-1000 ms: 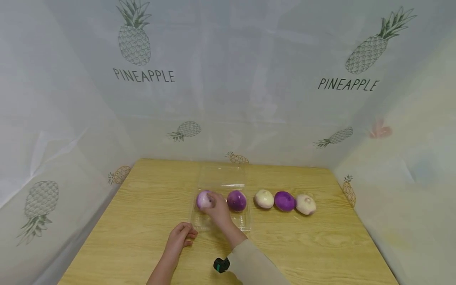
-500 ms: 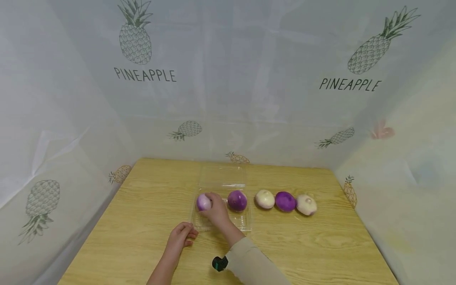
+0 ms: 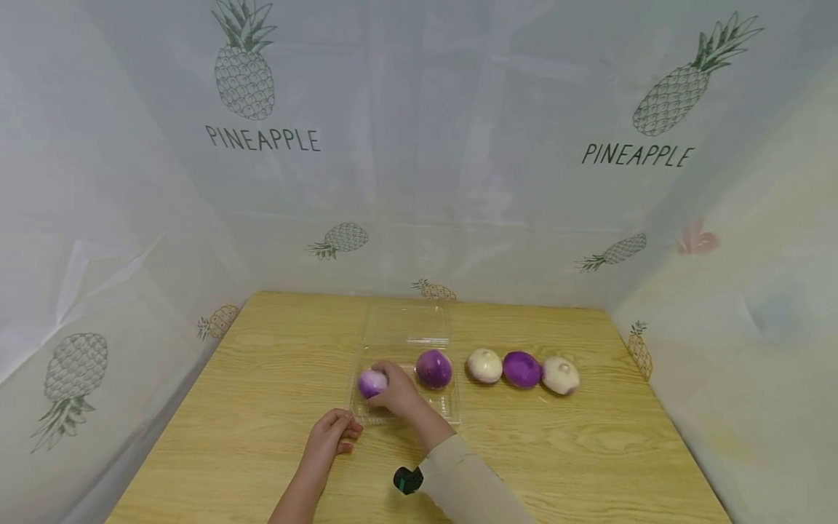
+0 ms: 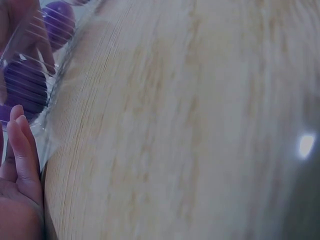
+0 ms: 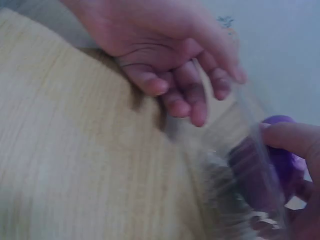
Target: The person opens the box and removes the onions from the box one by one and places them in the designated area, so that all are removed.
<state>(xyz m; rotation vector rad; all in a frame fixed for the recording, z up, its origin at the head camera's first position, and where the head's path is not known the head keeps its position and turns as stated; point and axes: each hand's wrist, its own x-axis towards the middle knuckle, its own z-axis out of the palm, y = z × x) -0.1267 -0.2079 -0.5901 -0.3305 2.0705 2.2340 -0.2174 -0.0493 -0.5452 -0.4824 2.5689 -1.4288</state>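
Observation:
In the head view, my right hand [image 3: 397, 393] grips a purple-and-white turnip [image 3: 372, 383] at the left side of a clear plastic clamshell box [image 3: 432, 406]. Thumb and fingers lie round it from the right; the right wrist view shows the purple turnip [image 5: 281, 160] behind the box's clear wall. A second turnip [image 3: 434, 369] sits in the box on the right. My left hand [image 3: 332, 434] rests on the table by the box's near left corner, fingers loosely bent. Its fingertips touch or nearly touch the box edge in the left wrist view.
The clear lid [image 3: 406, 320] lies folded back behind the box. To the right, a whitish turnip [image 3: 484, 366], a purple turnip [image 3: 521, 370] and another whitish turnip [image 3: 561, 375] stand in a row on the wooden table [image 3: 589, 451]. A pineapple-print curtain [image 3: 419, 182] encloses the table.
My right hand has moved the held turnip slightly toward me inside the box and turned it, so more purple shows. The left hand has stayed in place.

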